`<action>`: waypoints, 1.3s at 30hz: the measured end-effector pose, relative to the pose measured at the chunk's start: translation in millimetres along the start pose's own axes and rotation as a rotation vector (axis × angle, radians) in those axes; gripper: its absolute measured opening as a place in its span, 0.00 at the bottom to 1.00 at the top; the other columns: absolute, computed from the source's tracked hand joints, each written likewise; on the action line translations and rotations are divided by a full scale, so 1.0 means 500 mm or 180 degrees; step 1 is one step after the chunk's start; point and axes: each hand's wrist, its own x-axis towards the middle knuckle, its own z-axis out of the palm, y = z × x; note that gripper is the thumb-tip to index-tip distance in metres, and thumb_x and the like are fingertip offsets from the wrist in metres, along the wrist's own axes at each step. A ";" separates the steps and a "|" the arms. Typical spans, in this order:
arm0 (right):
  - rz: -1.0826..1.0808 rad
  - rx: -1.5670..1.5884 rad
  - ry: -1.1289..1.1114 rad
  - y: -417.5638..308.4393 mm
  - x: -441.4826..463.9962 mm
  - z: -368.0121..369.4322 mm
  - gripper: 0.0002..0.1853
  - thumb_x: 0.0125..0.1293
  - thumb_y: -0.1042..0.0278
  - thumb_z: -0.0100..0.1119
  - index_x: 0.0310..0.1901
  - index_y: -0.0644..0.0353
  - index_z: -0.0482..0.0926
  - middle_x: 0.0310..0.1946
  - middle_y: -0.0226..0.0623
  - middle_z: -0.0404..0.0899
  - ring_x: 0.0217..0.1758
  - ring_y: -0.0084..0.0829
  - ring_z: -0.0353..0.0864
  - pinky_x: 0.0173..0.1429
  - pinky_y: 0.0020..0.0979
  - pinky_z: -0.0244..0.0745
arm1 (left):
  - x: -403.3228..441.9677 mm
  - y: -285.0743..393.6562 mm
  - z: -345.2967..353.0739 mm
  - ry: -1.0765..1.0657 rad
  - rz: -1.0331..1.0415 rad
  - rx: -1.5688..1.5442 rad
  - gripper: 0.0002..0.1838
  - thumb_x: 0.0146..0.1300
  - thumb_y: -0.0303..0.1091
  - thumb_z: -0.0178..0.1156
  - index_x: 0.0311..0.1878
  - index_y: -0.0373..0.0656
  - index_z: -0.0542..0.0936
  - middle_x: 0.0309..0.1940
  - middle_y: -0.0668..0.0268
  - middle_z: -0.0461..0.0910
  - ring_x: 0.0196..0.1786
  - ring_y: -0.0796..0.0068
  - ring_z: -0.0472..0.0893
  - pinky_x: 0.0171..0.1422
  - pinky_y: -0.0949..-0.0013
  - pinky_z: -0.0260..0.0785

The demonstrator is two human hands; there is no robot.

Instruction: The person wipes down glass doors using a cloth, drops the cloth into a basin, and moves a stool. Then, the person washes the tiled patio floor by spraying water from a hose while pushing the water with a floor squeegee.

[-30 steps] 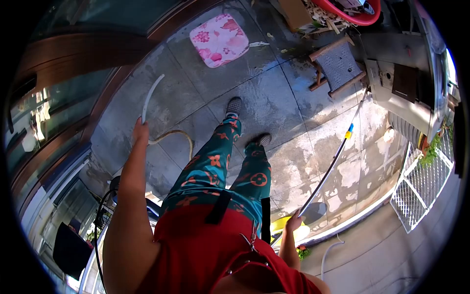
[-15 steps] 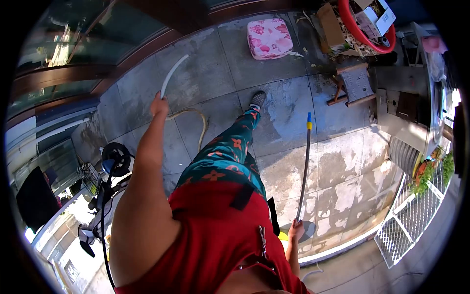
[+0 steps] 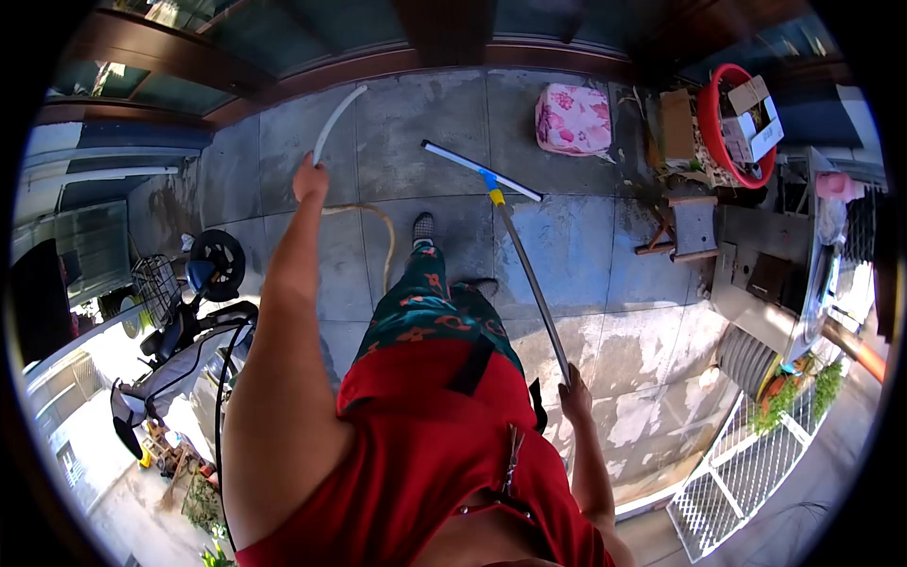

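Note:
My left hand is closed round a pale hose, close to its free end, which curves away ahead of me. A yellowish length of hose trails behind that hand and lies on the tiled floor. My right hand grips the grey pole of a squeegee. The squeegee's long blade, with a blue joint and a yellow collar, is ahead of my feet; whether it touches the floor I cannot tell.
A pink flowered cushion-like block sits near the glass doors. Right of it are a red basin with boxes, a folding stool and a metal cabinet. A motorbike stands on the left, a white lattice gate lower right.
The squeegee has swung forward and left, and its blade has come into view. My right hand has moved forward. My feet have shifted; my left hand still holds the hose.

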 end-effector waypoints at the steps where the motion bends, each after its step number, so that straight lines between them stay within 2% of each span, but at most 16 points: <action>1: -0.0485 0.0014 -0.0016 -0.033 0.053 0.001 0.35 0.62 0.70 0.53 0.72 0.51 0.56 0.48 0.56 0.79 0.44 0.59 0.80 0.48 0.52 0.75 | 0.023 -0.014 -0.009 -0.0007 -0.0045 -0.0019 0.24 0.67 0.41 0.51 0.67 0.59 0.71 0.50 0.56 0.82 0.52 0.50 0.81 0.55 0.50 0.73; 3: -0.0859 -0.0096 -0.0372 -0.155 0.162 -0.028 0.40 0.59 0.74 0.50 0.74 0.50 0.50 0.51 0.60 0.76 0.46 0.61 0.79 0.49 0.52 0.76 | 0.060 -0.037 -0.032 -0.0077 -0.0058 0.0018 0.24 0.67 0.41 0.52 0.67 0.59 0.70 0.50 0.57 0.82 0.52 0.51 0.81 0.55 0.51 0.74; 5: -0.1093 -0.0344 -0.0411 -0.302 0.251 -0.052 0.37 0.61 0.73 0.51 0.73 0.50 0.52 0.50 0.60 0.75 0.44 0.61 0.79 0.47 0.55 0.75 | 0.095 -0.062 -0.065 -0.0150 -0.0123 0.0067 0.24 0.67 0.42 0.52 0.68 0.59 0.70 0.50 0.58 0.82 0.52 0.51 0.81 0.55 0.51 0.74; 9: -0.1436 -0.1050 -0.0452 -0.547 0.407 -0.031 0.35 0.61 0.73 0.50 0.71 0.48 0.56 0.42 0.55 0.77 0.40 0.57 0.81 0.43 0.54 0.77 | 0.165 -0.133 -0.100 -0.0189 -0.0164 -0.0034 0.25 0.67 0.42 0.54 0.67 0.59 0.70 0.50 0.57 0.82 0.51 0.51 0.81 0.54 0.51 0.74; 15: -0.2152 -0.1178 -0.0411 -0.928 0.582 0.023 0.35 0.62 0.72 0.53 0.71 0.38 0.57 0.45 0.54 0.77 0.44 0.54 0.82 0.45 0.50 0.79 | 0.228 -0.230 -0.087 -0.0146 -0.0125 -0.0211 0.24 0.65 0.43 0.56 0.65 0.54 0.73 0.47 0.54 0.83 0.50 0.51 0.81 0.55 0.53 0.72; 17: -0.1964 -0.1706 -0.0431 -1.021 0.622 0.027 0.38 0.63 0.69 0.54 0.74 0.34 0.54 0.45 0.51 0.78 0.48 0.51 0.82 0.48 0.47 0.78 | 0.241 -0.251 -0.076 -0.0083 -0.0021 -0.0219 0.25 0.65 0.43 0.57 0.65 0.52 0.73 0.47 0.54 0.83 0.50 0.50 0.81 0.56 0.54 0.71; 19: -0.1758 -0.2180 -0.0499 -1.069 0.681 0.035 0.36 0.65 0.69 0.52 0.74 0.31 0.54 0.44 0.49 0.79 0.47 0.48 0.83 0.46 0.45 0.79 | 0.252 -0.271 -0.053 0.0049 0.0148 -0.0227 0.25 0.64 0.44 0.57 0.64 0.50 0.73 0.48 0.54 0.82 0.51 0.50 0.81 0.56 0.54 0.71; 21: -0.1696 -0.2507 -0.0353 -1.086 0.715 0.026 0.35 0.66 0.68 0.50 0.74 0.28 0.54 0.44 0.47 0.80 0.46 0.46 0.84 0.45 0.43 0.80 | 0.256 -0.270 -0.043 -0.0130 0.0053 -0.0172 0.25 0.64 0.43 0.58 0.64 0.51 0.74 0.49 0.54 0.82 0.51 0.50 0.80 0.57 0.53 0.71; 23: -0.1796 -0.2697 0.0006 -1.089 0.724 -0.016 0.35 0.68 0.68 0.48 0.73 0.26 0.54 0.44 0.46 0.80 0.43 0.44 0.85 0.44 0.41 0.80 | 0.259 -0.254 -0.041 -0.0229 0.0091 -0.0211 0.24 0.64 0.43 0.58 0.64 0.53 0.74 0.49 0.54 0.82 0.51 0.49 0.80 0.56 0.53 0.71; 24: -0.1782 -0.2788 0.0142 -1.068 0.734 -0.023 0.36 0.67 0.70 0.49 0.73 0.24 0.54 0.39 0.45 0.82 0.40 0.43 0.85 0.42 0.41 0.81 | 0.258 -0.245 -0.041 -0.0247 0.0167 -0.0274 0.24 0.64 0.42 0.57 0.64 0.55 0.74 0.48 0.53 0.82 0.51 0.49 0.80 0.56 0.52 0.72; 27: -0.1416 -0.2800 -0.0195 -1.001 0.711 -0.094 0.35 0.71 0.65 0.47 0.74 0.22 0.49 0.40 0.45 0.82 0.41 0.42 0.86 0.43 0.41 0.81 | 0.255 -0.228 -0.023 -0.0341 0.0331 -0.0264 0.23 0.64 0.42 0.57 0.63 0.56 0.74 0.48 0.54 0.82 0.50 0.49 0.80 0.55 0.52 0.72; 29: -0.1333 -0.2632 -0.0102 -0.888 0.675 -0.120 0.34 0.72 0.61 0.48 0.74 0.21 0.47 0.32 0.44 0.83 0.37 0.44 0.86 0.40 0.43 0.81 | 0.263 -0.202 -0.010 -0.0420 0.0415 -0.0285 0.23 0.64 0.42 0.58 0.63 0.57 0.75 0.48 0.55 0.82 0.50 0.50 0.80 0.55 0.53 0.72; 32: -0.0788 -0.2418 -0.0083 -0.669 0.586 -0.140 0.33 0.73 0.57 0.48 0.73 0.20 0.46 0.31 0.45 0.83 0.36 0.48 0.85 0.39 0.48 0.79 | 0.259 -0.153 0.002 -0.0613 0.0434 -0.0352 0.22 0.64 0.41 0.57 0.63 0.57 0.75 0.48 0.56 0.82 0.51 0.51 0.80 0.55 0.53 0.72; 33: -0.0654 -0.2287 -0.0255 -0.592 0.550 -0.147 0.34 0.74 0.56 0.45 0.74 0.20 0.41 0.30 0.47 0.82 0.34 0.50 0.83 0.39 0.49 0.78 | 0.258 -0.130 0.000 -0.0702 0.0415 -0.0328 0.22 0.64 0.41 0.57 0.63 0.57 0.75 0.49 0.56 0.82 0.51 0.51 0.80 0.55 0.54 0.72; 34: -0.0244 -0.2205 -0.0339 -0.562 0.487 -0.167 0.32 0.73 0.56 0.47 0.73 0.21 0.47 0.30 0.47 0.82 0.37 0.50 0.84 0.41 0.49 0.78 | 0.255 -0.111 0.001 -0.0788 0.0399 -0.0302 0.22 0.64 0.41 0.57 0.63 0.57 0.75 0.49 0.56 0.82 0.51 0.51 0.80 0.55 0.54 0.72; 39: 0.0314 -0.2170 -0.0262 -0.252 0.273 -0.175 0.31 0.72 0.55 0.49 0.73 0.24 0.51 0.27 0.46 0.82 0.31 0.49 0.83 0.38 0.50 0.77 | 0.249 -0.043 0.043 -0.0986 0.0732 -0.0386 0.22 0.64 0.40 0.57 0.63 0.56 0.75 0.48 0.56 0.82 0.50 0.51 0.81 0.54 0.56 0.73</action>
